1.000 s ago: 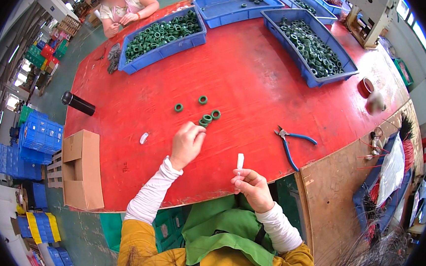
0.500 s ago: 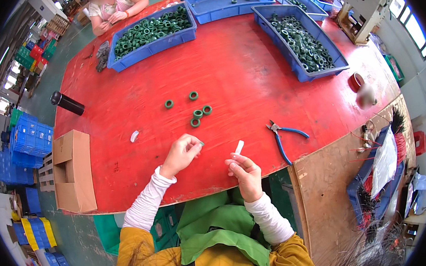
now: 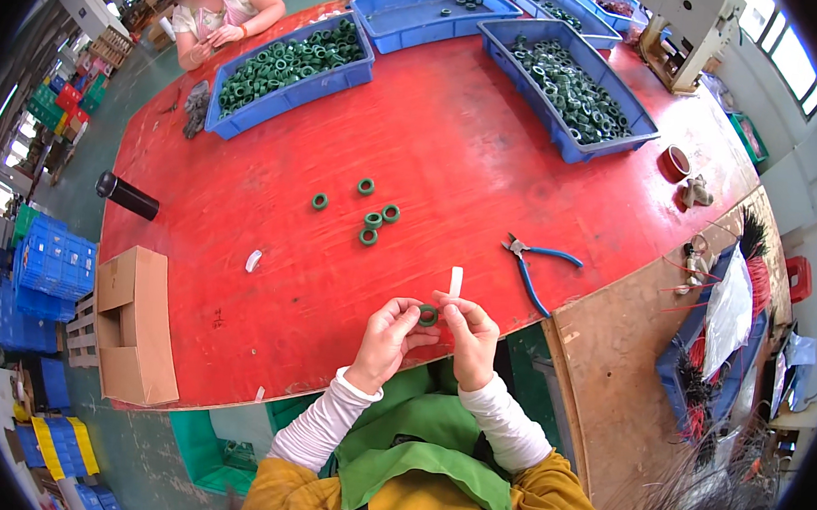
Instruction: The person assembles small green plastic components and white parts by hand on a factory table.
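A green ring (image 3: 428, 315) is pinched in the fingertips of my left hand (image 3: 386, 342). Close beside it, my right hand (image 3: 471, 343) grips a short white strip (image 3: 456, 281), which sticks up past the fingers. The two hands nearly meet over the near edge of the red table (image 3: 260, 339); whether the strip touches the ring I cannot tell. Farther off lie several loose green rings (image 3: 372, 220). Blue-handled cutting pliers (image 3: 539, 264) rest to the right, jaws apart. To the left is a small whitish piece (image 3: 254, 260).
Blue trays of green rings (image 3: 287, 90) (image 3: 568, 138) stand at the back, with a co-worker's hands (image 3: 223, 35) beyond. A black bottle (image 3: 128, 196) and an open cardboard box (image 3: 143, 331) are left. Right, a blue tray (image 3: 670, 373) holds red and black wires.
My left hand has moved right and nearer to me with the green ring, meeting the right hand. My right hand still holds the white strip. The view has shifted slightly.
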Demonstrator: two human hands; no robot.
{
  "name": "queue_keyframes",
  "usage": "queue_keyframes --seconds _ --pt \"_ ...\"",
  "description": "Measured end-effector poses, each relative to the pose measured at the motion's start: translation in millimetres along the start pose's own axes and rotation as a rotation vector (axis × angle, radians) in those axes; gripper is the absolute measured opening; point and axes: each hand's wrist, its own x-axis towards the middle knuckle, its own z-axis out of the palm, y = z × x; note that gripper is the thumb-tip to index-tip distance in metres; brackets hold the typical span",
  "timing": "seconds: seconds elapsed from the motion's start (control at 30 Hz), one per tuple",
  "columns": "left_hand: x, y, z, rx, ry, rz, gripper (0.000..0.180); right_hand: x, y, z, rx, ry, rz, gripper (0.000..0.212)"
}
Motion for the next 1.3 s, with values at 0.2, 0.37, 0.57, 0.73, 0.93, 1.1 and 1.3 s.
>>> queue_keyframes --seconds 0.2,0.37,0.57,0.73,0.93,1.1,1.3 --pt "-3.0 -2.6 7.1 0.027 0.032 0.08 0.015 -0.2 -6.8 -11.0 0.399 -0.063 0.301 0.014" --pt "-7.7 -3.9 14.2 0.059 0.032 0.063 0.016 -1.3 -3.9 -14.9 0.361 -0.053 0.292 0.013" --pt "-10.2 -8.9 18.9 0.085 0.037 0.075 0.016 -2.3 -2.3 -13.0 0.203 -0.038 0.119 0.014" --pt "-10.1 -12.1 18.2 0.136 0.036 0.1 0.017 -1.0 -0.9 -12.6 -0.029 -0.05 -0.093 0.013" --pt "-11.7 -11.7 19.8 0.172 0.033 0.095 0.017 -1.3 -0.1 -21.5 -0.104 -0.108 -0.081 0.014" --pt "-11.9 -9.5 21.3 0.185 0.033 0.102 0.018 -4.1 -8.3 -21.9 0.005 -0.148 0.054 0.018" --pt "-10.8 -10.2 22.4 0.171 0.036 0.105 0.02 -4.9 -6.1 -23.6 0.007 -0.157 0.098 0.018"
